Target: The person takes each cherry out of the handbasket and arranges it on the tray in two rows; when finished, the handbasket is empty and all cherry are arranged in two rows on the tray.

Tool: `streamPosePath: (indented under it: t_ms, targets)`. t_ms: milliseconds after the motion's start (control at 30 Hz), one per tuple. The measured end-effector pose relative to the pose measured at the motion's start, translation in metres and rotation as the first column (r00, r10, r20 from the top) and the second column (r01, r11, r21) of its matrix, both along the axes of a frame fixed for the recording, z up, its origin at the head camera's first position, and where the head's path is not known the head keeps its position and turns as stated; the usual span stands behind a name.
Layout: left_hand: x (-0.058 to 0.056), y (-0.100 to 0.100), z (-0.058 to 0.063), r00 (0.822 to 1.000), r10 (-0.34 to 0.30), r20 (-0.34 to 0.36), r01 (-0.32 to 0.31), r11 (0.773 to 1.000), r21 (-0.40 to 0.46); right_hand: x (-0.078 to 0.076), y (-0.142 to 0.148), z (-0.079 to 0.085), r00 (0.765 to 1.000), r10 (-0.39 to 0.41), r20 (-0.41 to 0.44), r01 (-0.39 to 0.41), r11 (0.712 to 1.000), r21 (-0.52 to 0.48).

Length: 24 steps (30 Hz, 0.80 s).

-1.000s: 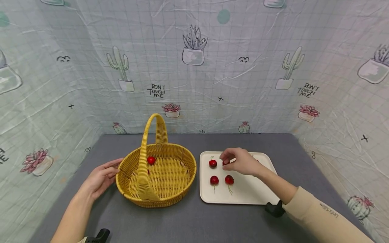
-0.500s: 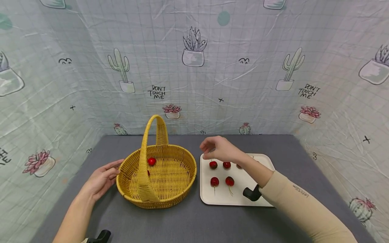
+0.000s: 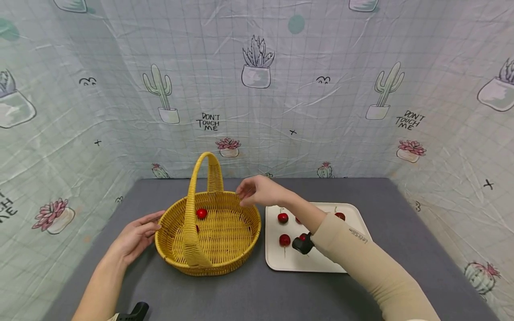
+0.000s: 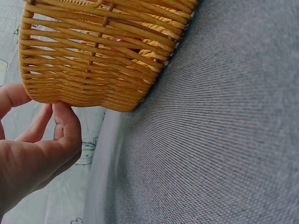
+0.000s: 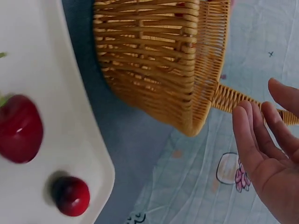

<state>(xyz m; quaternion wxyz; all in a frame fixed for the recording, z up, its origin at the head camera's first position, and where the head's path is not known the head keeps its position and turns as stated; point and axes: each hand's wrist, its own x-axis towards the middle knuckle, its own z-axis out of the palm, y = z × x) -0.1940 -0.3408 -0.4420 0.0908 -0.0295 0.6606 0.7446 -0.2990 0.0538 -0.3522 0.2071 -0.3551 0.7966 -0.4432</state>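
A yellow wicker basket (image 3: 225, 265) with a tall arched handle stands on the table at centre left. Two red cherries show inside it, one (image 3: 201, 214) clear and one partly behind the handle. My left hand (image 3: 134, 238) touches the basket's left outer side near the rim, its fingertips against the wicker in the left wrist view. Over the basket's far right rim hovers my right hand (image 3: 261, 191), fingers loosely bent. The right wrist view shows nothing between that thumb and fingers (image 5: 245, 128). Several stemmed cherries (image 3: 284, 240) lie on the white tray (image 3: 277, 261), some hidden under the right forearm.
The basket and tray sit side by side on a grey cloth-covered table (image 3: 241, 296). Patterned cloth (image 3: 337, 102) hangs behind and along both sides. A black wrist-camera mount (image 3: 302, 244) on the right arm hangs over the tray.
My right hand has moved left from above the tray's cherries to the basket's right rim. The left hand stays at the basket's side, and the basket stands still.
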Motion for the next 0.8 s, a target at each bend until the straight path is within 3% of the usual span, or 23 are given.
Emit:
streamPosePath:
  t_ms: [267, 800]
  targets:
    - [-0.001, 0.001, 0.000, 1.000, 0.003, 0.008, -0.004, 1.000, 0.023, -0.008, -0.032, 0.004, 0.997, 0.070, 0.020, -0.070, 0.997, 0.019]
    - [-0.004, 0.000, -0.001, 1.000, -0.011, 0.005, 0.011, 1.000, -0.015, -0.026, -0.087, -0.016, 0.981, 0.033, 0.192, -0.045, 0.997, 0.060]
